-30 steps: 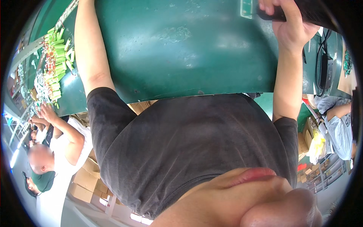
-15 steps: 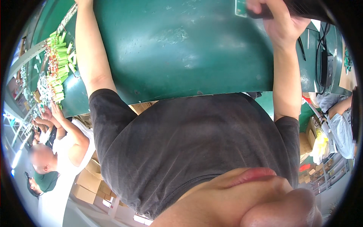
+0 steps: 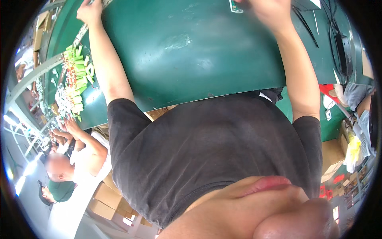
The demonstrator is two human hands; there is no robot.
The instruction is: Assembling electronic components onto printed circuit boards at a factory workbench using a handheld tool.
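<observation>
My left hand [image 3: 90, 12] is at the far left, beside a pale rail [image 3: 80, 35] along the green tabletop [image 3: 171, 63]. Its fingers are curled closed, and whatever they might hold is hidden. At the top edge, right of the middle, my right hand [image 3: 273, 12] is smeared by motion, with its fingers partly cut off. One fingertip lies over or against a small green circuit board [image 3: 236, 6] with a pale rim. Whether that hand grips the board cannot be made out.
Several bright green sleeved parts [image 3: 81, 75] with wires lie in a row at left, near a co-worker's hands [image 3: 71, 126]. At right are a white box [image 3: 310, 4], black cables [image 3: 306, 26] and a black power adapter [image 3: 344, 51]. Cardboard boxes [image 3: 332, 155] stand below the table.
The view has turned slightly. My right hand has shifted left and up, and the dark object that was at it is no longer seen. More of my left hand shows now.
</observation>
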